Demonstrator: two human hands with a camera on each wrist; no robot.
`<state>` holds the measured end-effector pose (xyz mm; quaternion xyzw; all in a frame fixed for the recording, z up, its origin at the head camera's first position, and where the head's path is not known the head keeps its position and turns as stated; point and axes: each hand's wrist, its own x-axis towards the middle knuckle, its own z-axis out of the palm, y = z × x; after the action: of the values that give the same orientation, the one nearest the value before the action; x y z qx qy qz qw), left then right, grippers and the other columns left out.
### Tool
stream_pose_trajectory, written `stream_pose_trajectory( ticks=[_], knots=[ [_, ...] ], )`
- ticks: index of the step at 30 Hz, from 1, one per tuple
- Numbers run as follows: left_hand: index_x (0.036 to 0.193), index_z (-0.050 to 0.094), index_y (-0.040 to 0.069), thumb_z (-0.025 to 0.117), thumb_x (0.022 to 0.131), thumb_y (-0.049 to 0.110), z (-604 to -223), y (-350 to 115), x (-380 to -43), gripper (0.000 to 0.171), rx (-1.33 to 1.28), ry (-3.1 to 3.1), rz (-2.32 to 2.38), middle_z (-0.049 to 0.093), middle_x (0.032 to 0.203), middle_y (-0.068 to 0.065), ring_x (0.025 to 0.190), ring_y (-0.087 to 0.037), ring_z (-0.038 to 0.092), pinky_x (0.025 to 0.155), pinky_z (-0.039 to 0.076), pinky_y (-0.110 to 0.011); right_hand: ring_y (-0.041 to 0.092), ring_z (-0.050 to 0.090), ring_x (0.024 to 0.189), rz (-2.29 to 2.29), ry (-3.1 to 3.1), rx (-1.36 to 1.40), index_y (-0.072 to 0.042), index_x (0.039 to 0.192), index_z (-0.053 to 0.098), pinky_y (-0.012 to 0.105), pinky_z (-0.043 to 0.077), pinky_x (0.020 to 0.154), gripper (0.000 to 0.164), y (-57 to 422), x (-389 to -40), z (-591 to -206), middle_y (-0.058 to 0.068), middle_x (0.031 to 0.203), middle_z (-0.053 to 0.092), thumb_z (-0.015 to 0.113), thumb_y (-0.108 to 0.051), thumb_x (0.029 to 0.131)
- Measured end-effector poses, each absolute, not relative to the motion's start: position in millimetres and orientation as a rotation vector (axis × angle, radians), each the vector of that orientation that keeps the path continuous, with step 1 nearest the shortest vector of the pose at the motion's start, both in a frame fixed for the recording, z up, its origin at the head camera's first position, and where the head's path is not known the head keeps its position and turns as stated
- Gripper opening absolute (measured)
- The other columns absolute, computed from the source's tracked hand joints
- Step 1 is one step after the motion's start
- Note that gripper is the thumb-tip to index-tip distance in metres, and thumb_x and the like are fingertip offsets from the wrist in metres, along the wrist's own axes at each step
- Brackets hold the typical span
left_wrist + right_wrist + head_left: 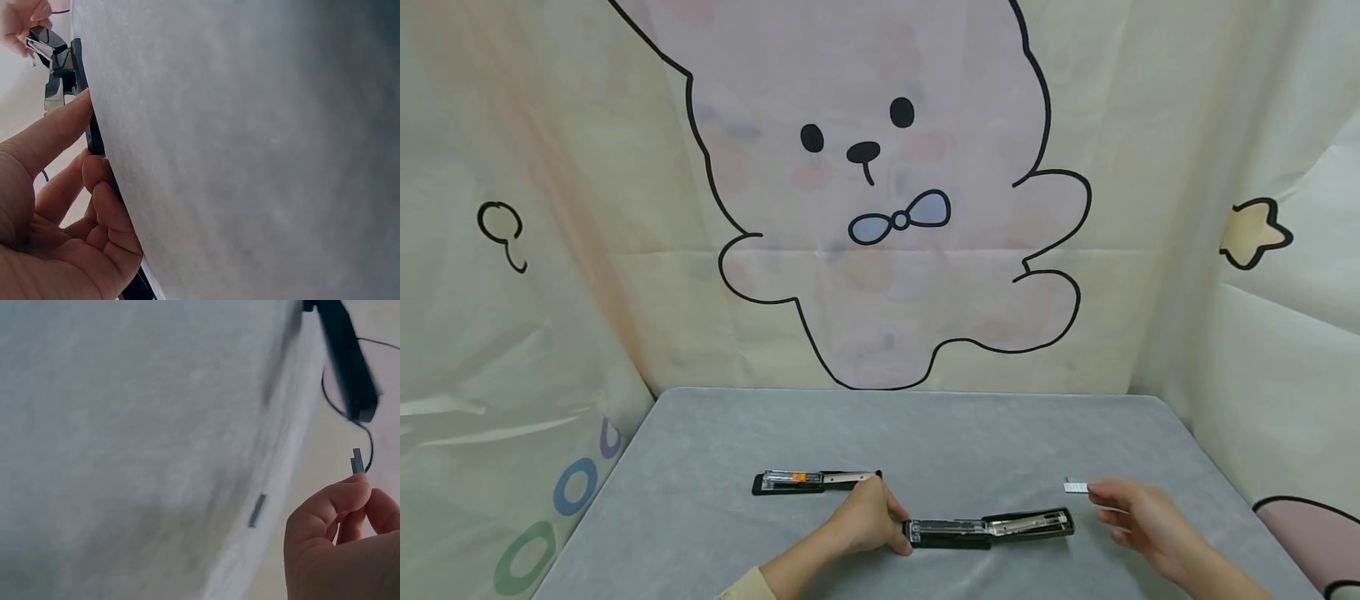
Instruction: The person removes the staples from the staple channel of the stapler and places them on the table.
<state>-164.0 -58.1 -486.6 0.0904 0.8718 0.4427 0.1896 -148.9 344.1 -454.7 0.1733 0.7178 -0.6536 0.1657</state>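
Observation:
An opened black stapler (988,530) lies on the table, its two halves spread out in a line and its metal magazine showing. My left hand (867,518) grips its left end between thumb and fingers; the left wrist view shows the thumb (59,128) against the stapler's black base (80,69). Right of the stapler, my right hand (1142,521) pinches a short strip of staples (1077,487) between thumb and fingertips. That strip (357,462) sticks out past the fingertips in the right wrist view, apart from the stapler's raised black part (350,369).
A second opened stapler (786,481), with an orange piece inside, lies behind my left hand, which partly hides its right end. Another small dark strip (257,510) rests on the grey cloth (125,425). Printed curtains (880,317) stand behind and beside the table.

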Motion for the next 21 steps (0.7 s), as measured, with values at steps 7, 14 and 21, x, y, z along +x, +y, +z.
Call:
stream_pose_trajectory(
  ticks=[7, 14, 21],
  knots=[
    [0.082, 0.083, 0.008, 0.097, 0.061, -0.001, -485, -58, -163, 0.027, 0.265, 2.459, 1.242, 0.078, 0.084, -0.002, 0.082, -0.014, 0.061, 0.076, 0.055, -0.041, 0.005, 0.064, 0.074, -1.815, 2.096, 0.490, -0.024, 0.091, 0.076, 0.023, 0.050, 0.064, 0.023, 355, -148, -468, -0.012, 0.088, 0.071, 0.058, -0.016, 0.103],
    [0.082, 0.083, 0.007, 0.096, 0.062, -0.002, -484, -60, -164, 0.026, 0.270, 2.444, 1.255, 0.078, 0.084, -0.003, 0.082, -0.015, 0.061, 0.074, 0.055, -0.042, 0.005, 0.068, 0.068, -1.742, 2.148, 0.518, -0.017, 0.096, 0.079, 0.022, 0.051, 0.058, 0.015, 361, -151, -478, -0.006, 0.079, 0.072, 0.065, -0.018, 0.101],
    [0.083, 0.083, 0.007, 0.097, 0.063, -0.001, -486, -59, -164, 0.026, 0.277, 2.440, 1.255, 0.078, 0.085, -0.002, 0.082, -0.014, 0.061, 0.075, 0.055, -0.041, 0.011, 0.069, 0.068, -1.576, 2.224, 0.646, 0.000, 0.108, 0.077, 0.024, 0.051, 0.057, 0.022, 364, -156, -484, -0.001, 0.083, 0.072, 0.070, -0.018, 0.099]
  ],
)
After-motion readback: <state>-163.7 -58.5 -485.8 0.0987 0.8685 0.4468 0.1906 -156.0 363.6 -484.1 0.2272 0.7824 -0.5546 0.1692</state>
